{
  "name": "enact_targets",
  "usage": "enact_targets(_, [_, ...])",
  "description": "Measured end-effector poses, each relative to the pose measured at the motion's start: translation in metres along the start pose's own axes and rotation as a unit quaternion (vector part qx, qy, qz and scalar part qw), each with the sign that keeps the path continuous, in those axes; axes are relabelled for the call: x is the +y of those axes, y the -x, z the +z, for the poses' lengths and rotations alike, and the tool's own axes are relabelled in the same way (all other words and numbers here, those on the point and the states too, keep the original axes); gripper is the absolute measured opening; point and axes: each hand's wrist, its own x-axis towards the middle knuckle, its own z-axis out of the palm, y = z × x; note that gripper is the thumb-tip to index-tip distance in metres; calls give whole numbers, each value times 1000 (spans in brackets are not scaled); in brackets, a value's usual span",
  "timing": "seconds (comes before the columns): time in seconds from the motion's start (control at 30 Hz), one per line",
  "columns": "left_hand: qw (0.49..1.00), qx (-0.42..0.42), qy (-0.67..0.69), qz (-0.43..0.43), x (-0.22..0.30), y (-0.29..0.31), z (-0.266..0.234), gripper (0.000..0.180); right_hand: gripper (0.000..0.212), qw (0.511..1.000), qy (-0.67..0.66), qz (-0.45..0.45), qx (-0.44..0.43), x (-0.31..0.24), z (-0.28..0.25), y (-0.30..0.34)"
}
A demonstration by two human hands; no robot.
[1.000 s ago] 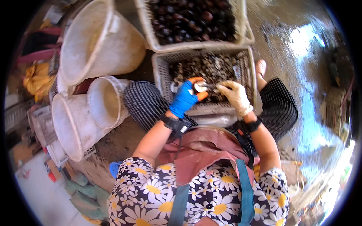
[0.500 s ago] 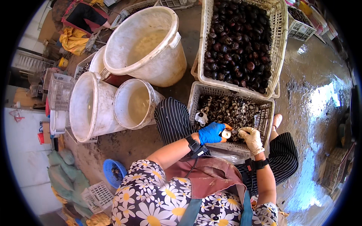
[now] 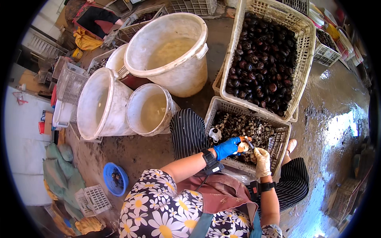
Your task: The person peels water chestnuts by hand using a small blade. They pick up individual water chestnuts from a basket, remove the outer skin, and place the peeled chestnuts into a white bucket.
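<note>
My left hand (image 3: 227, 149), in a blue glove with orange at the fingers, is closed around a pale piece of shellfish (image 3: 242, 148). My right hand (image 3: 262, 160) wears a cream glove and grips a small knife (image 3: 249, 142), its blade against or just beside the shellfish; which, I cannot tell. Both hands are over the near part of a low plastic crate (image 3: 286, 139) holding many broken dark and whitish shells (image 3: 228, 123). A white, crumpled-looking thing (image 3: 215, 135) lies at that crate's left side.
Beyond stands a larger crate (image 3: 304, 67) full of dark whole shellfish (image 3: 264, 63). To the left are a big white tub (image 3: 186, 79), another tub (image 3: 119, 115) and a bucket (image 3: 162, 129) with cloudy liquid. A blue basket (image 3: 106, 178) sits lower left. Wet floor (image 3: 321, 131) extends right.
The view has shifted, so the crates and tubs sit lower in it. The knife now shows more of its blade, angled up and left, and the left fingers are extended further.
</note>
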Motion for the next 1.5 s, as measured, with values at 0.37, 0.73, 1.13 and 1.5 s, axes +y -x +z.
enact_targets(0.37, [971,137,195,-8,-1,-7,8,48,11,997,-31,-45,59,3,-6,-3])
enact_targets(0.73, [977,106,184,-30,2,1,3,41,17,986,8,-160,54,8,24,1])
enact_targets(1.13, [975,64,211,-22,-10,-13,-1,17,18,957,171,-208,106,-6,0,-7])
enact_targets(1.5, [964,56,253,-67,0,-6,12,33,20,946,118,-279,117,10,4,-6])
